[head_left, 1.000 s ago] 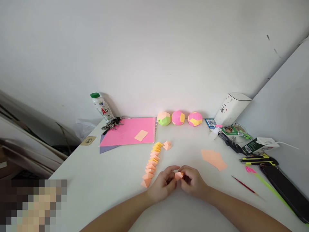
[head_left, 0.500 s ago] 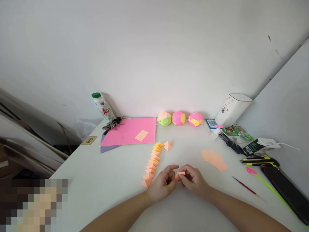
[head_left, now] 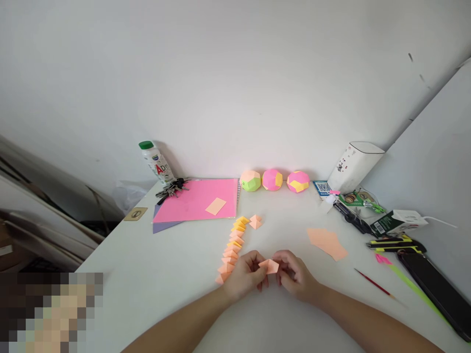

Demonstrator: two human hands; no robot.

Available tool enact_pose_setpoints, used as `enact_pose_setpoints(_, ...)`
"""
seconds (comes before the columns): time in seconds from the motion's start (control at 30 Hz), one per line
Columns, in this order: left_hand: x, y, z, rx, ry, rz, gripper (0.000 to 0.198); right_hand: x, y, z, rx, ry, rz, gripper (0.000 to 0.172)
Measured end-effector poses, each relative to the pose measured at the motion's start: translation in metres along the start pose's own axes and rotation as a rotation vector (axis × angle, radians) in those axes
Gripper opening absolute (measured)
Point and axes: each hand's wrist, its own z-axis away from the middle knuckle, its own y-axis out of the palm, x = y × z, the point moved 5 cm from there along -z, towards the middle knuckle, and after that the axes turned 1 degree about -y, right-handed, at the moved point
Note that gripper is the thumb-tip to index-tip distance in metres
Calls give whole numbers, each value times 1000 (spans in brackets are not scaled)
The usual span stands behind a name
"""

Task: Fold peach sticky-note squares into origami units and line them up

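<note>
over a white counter, the left hand pinches a folded peach paper, seemingly to steady its creases, the right hand curls half-open at its edge, grip unclear, and similar pieces line up nearby, probably for order.

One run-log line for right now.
left hand: holding folded paper | right hand: beside it, contact unclear | paper balls: by wall

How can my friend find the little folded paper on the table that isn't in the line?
Start at the big pink sheet. By its front right corner, a line of folded papers begins and runs toward the left hand. The lone folded paper sits just right of that line's far end: peach, beside yellow-orange neighbours, and outside the line.
</note>
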Motion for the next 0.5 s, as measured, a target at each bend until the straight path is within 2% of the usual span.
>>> enact_pose_setpoints(0.1, 0, 1, -1, 13, 0, 28, 31, 6, 0, -3, -13, -100, 105, 14)
enact_pose_setpoints(0.2, -1, 0, -3, 0, 45, 82, 34, 10, 0, -5, -28, -154, 155, 15)
enact_pose_setpoints(0.33, 1, -2, -4, -7, 50, 80, 37, 10, 0, -5, -35, -155, 188, 17)
enact_pose_setpoints(0.5, 2, -1, 0, 45, 48, -48, 38, 8, -1, -4, -67, -126, 235, 14)
